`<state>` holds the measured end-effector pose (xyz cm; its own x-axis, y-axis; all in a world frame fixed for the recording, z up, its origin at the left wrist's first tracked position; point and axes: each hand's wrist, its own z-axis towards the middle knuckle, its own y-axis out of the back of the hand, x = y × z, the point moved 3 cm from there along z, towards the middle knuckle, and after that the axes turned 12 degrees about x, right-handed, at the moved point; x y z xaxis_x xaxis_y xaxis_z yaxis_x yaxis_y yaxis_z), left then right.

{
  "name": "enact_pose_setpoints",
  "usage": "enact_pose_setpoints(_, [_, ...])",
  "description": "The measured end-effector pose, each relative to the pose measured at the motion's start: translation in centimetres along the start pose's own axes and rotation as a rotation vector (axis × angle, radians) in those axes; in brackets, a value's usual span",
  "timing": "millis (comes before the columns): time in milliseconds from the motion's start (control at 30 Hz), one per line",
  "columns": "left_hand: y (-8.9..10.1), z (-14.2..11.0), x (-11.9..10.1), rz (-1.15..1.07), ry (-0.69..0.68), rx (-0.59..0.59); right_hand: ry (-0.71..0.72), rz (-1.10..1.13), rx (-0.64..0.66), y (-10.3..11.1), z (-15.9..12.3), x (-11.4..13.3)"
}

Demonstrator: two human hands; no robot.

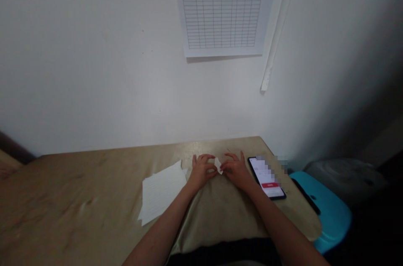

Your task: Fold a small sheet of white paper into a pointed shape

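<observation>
Between my two hands is a small folded piece of white paper (218, 166), held just above or on the brown-covered table (110, 190). My left hand (203, 169) pinches its left side with thumb and fingers. From the right, my right hand (236, 170) grips the paper's other edge between thumb and forefinger, its remaining fingers raised. Beside my left forearm lies a loose stack of lined white sheets (163, 190), partly covered by that arm. The exact folds are too small to make out.
A phone (267, 178) with a lit screen lies right of my right hand. Past the table's right edge stands a turquoise object (330, 207). On the white wall behind hang a printed table sheet (223, 18) and a narrow white strip (273, 48).
</observation>
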<state>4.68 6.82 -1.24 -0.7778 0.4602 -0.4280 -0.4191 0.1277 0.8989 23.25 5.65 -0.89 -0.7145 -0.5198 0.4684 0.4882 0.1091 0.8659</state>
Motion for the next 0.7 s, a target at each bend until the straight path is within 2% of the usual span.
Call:
enact_pose_setpoints(267, [0.0,0.2,-0.1,-0.047,0.149,-0.007,-0.057,0.007,-0.023,-0.1,0.2,0.2])
enact_pose_setpoints(700, [0.1,0.6,0.2,-0.007,0.231,-0.041,-0.111,-0.011,-0.03,-0.5,1.1,0.4])
